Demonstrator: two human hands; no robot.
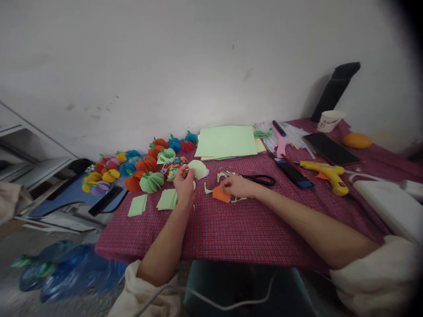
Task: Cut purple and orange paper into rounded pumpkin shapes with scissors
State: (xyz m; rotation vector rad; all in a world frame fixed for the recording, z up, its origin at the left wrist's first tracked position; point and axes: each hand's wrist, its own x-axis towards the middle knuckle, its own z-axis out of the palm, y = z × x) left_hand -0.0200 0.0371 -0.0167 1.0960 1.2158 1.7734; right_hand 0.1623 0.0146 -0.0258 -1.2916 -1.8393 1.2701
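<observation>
Pinched in the fingers of my left hand (185, 184) is a pale green paper circle (198, 168), raised above the table. My right hand (238, 186) has its fingers closed on an orange piece of paper (220, 194) low over the cloth. Pale green paper scraps (207, 189) lie around that hand. Just beyond it rest black-handled scissors (264, 179), their blades partly hidden. Stacks of pale green paper squares (168, 199) sit left of my left wrist. Behind my left hand is a heap of colourful paper cuttings (176, 165).
Finished paper pumpkins (152, 181) crowd the table's left side. Green sheets (228, 141) lie against the wall. To the right are a cutter knife (294, 173), a yellow glue gun (327, 173), a phone (330, 148), a paper cup (330, 121) and white glue sticks (299, 138).
</observation>
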